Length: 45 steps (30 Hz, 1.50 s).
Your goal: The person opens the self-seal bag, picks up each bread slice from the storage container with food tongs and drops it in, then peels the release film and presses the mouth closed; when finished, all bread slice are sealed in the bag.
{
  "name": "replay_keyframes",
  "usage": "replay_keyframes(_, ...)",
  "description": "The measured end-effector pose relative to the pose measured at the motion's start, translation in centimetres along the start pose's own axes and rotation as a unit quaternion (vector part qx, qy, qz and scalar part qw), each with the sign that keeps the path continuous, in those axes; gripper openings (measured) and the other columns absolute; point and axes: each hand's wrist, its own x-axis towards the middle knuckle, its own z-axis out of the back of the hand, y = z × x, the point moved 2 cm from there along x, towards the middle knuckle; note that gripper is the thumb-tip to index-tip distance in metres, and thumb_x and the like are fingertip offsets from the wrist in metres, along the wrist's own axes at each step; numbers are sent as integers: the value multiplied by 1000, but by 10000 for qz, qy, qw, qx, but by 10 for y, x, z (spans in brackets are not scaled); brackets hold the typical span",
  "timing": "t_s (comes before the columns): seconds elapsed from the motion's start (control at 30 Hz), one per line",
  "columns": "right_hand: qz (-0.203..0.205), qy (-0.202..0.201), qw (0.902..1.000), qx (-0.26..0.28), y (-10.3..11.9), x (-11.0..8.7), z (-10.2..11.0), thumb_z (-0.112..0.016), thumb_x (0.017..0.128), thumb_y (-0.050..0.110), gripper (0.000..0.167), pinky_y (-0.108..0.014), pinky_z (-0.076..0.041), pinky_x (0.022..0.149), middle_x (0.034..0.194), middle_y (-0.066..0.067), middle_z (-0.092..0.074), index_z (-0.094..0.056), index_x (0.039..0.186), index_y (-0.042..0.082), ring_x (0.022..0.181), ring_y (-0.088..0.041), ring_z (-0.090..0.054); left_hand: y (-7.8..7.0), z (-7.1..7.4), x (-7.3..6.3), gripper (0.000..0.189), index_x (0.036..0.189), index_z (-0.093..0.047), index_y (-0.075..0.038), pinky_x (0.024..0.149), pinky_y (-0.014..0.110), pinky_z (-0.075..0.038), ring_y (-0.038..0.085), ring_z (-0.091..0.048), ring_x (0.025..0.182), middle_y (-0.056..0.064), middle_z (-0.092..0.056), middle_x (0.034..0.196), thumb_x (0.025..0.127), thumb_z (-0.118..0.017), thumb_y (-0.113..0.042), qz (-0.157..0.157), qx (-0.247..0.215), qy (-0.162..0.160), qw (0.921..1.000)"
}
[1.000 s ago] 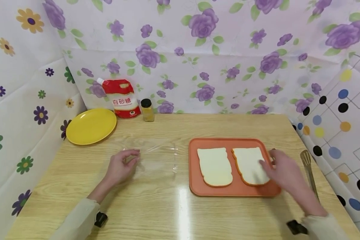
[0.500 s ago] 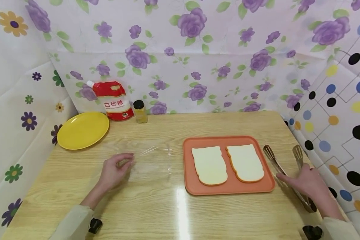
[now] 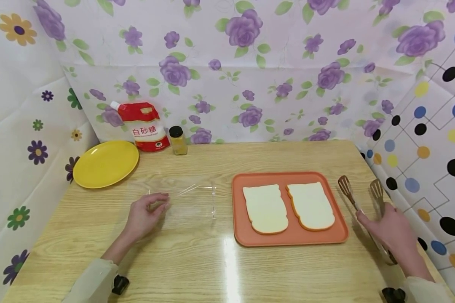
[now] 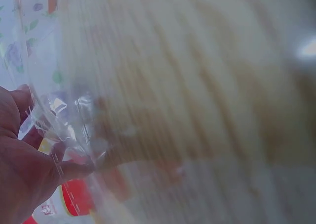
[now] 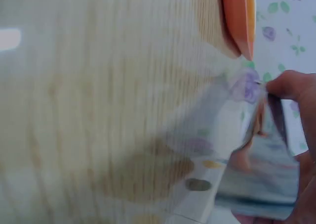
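Over at the right end of the bench (image 3: 288, 269), going by the head view, the right hand (image 3: 394, 231) has its grip on the metal tongs (image 3: 349, 195), thumb on one arm and fingers round the other, slotted heads spread well apart. They're just beside the orange tray (image 3: 290, 239), clear of the two bread slices (image 3: 266, 209) lying on it. My worry: bring them across too low and a head clips the rim and shoves the tray. Squeeze too hard and I'd bet the bread dents, it looks soft. Can't tell if the tongs touch the wood. Meanwhile the left hand (image 3: 145, 213) pinches one edge of some clear plastic (image 3: 189, 210), maybe a bag, spread on the bench left of the tray.

From the left wrist view, yep, thumb and fingertips have the film near its edge, crinkles and glare everywhere. With just that side held, a tug could fold it over or stick it to itself, imo.

Right wrist view's pretty blurry, but the bent end of the tongs sits in the hand, tray nearby. Smooth metal, so a loose hold might let them twist.
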Motion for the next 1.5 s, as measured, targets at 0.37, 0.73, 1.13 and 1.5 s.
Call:
replay_keyframes(0.37,270,-355,9990,-29,40,-46,7,-63,85,69,105,-60,-48,54,113,-45,-47,-37,137,-19,89,-59,-55,0,-2,2,22,97,-74,2,92,6,-35,38,-65,105,15,-73,107,79,-77,14,14,32,32,10000)
replay_keyframes(0.73,376,-37,9992,-159,76,-78,-1,-66,79,74,108,-44,-45,42,107,-38,-53,-41,136,-14,70,-38,-62,0,-2,1,23,97,-74,0,106,40,-41,37,-66,104,14,-73,106,79,-78,13,-61,92,6,9999)
replay_keyframes(1.13,330,102,9991,-228,93,-92,-14,-69,74,77,109,-44,-47,43,100,-33,-57,-47,132,-13,66,-31,-60,0,-2,1,22,98,-74,1,101,54,-42,37,-66,105,14,-73,106,79,-78,13,74,101,57,9999)
replay_keyframes(1.5,197,265,9992,-215,100,-93,-25,-71,72,76,115,-46,-47,44,99,-33,-54,-42,138,-14,65,-32,-59,-4,-2,2,21,98,-74,1,93,49,-49,36,-65,106,14,-73,107,80,-78,11,149,151,121,9997)
